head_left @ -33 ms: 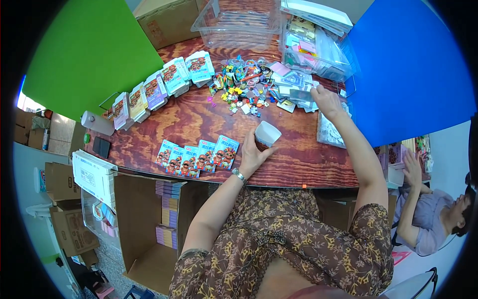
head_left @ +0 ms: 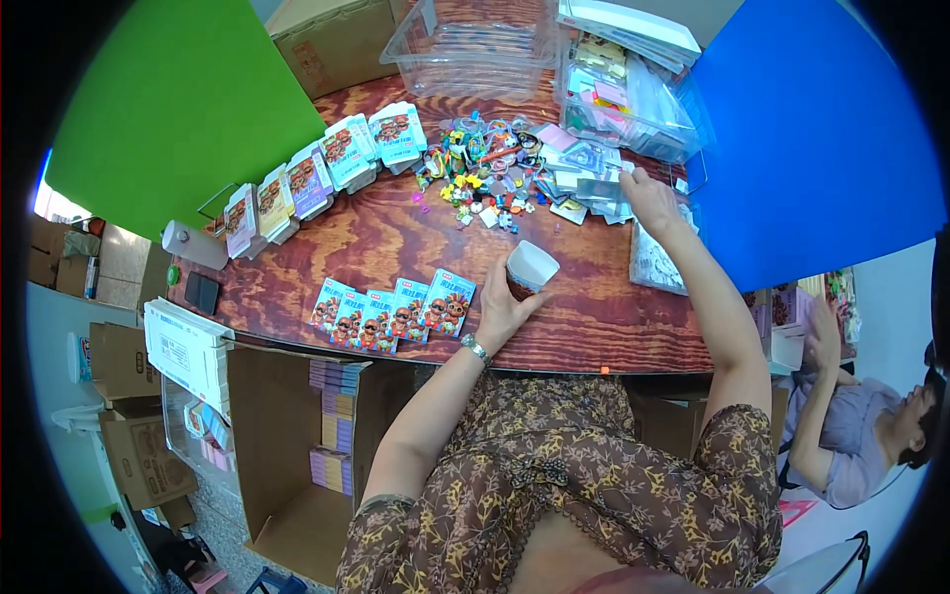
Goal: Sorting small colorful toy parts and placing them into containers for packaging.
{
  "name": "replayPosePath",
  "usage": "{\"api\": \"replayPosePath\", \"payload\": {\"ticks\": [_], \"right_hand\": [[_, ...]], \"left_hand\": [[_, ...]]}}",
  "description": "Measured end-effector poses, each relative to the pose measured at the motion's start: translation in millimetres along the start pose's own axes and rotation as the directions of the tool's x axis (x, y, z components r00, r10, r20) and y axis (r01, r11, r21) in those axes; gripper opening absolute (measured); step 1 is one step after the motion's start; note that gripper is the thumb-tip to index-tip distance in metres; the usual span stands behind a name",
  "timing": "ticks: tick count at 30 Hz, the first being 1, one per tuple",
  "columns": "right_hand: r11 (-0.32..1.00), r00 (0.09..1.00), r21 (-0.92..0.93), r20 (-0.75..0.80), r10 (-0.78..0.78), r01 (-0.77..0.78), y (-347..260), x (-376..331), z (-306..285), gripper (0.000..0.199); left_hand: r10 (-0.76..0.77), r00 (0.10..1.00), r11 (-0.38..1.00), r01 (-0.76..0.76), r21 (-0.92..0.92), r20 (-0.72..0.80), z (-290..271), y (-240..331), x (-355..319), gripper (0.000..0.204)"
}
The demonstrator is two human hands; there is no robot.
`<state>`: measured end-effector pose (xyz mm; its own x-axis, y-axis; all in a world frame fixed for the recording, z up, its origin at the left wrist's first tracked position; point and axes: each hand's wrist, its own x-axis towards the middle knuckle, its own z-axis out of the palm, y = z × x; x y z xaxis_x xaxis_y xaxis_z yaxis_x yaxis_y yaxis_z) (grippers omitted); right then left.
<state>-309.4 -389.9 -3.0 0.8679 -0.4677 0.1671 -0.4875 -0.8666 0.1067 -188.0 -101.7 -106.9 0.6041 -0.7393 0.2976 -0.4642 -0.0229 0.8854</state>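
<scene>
My left hand is closed around a small open carton near the table's front edge; the carton's white inside faces up. Farther right, my right hand pinches a thin, flat greyish card above a spread of flat cards and packets. A heap of small colourful trinkets lies left of those packets. Beside my left hand several blue printed boxes lie overlapping in a row. I cannot see whether the carton holds anything.
Stacks of flat printed cartons curve along the left. Clear plastic bins stand at the back, and a bin of white packets sits under my right forearm. Green and blue panels flank the table. A co-worker sits at right.
My hands stay almost in place, with the card shifting very slightly. The co-worker's hand at the right has moved a little.
</scene>
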Motion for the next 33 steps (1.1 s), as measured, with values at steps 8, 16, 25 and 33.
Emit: {"api": "replayPosePath", "payload": {"ticks": [8, 16, 25, 33], "right_hand": [[0.833, 0.960, 0.496, 0.003, 0.281, -0.245, 18, 5, 7, 0.022], [0.737, 0.883, 0.609, -0.123, 0.452, -0.293, 24, 13, -3, 0.019], [0.622, 0.986, 0.765, -0.151, -0.076, 0.165, -82, -48, -104, 0.018], [0.739, 0.836, 0.391, -0.259, -0.483, 0.548, -99, -55, -73, 0.026]], "left_hand": [[-0.019, 1.000, 0.999, 0.018, -0.030, -0.024, 3, 1, 0, 0.079], [-0.009, 1.000, 0.999, 0.008, -0.038, -0.022, 9, 2, 3, 0.078], [-0.056, 0.996, 0.998, 0.054, -0.034, -0.076, 20, 4, -2, 0.079], [-0.049, 0.990, 0.998, 0.053, 0.024, -0.132, 18, 6, -2, 0.084]]}}
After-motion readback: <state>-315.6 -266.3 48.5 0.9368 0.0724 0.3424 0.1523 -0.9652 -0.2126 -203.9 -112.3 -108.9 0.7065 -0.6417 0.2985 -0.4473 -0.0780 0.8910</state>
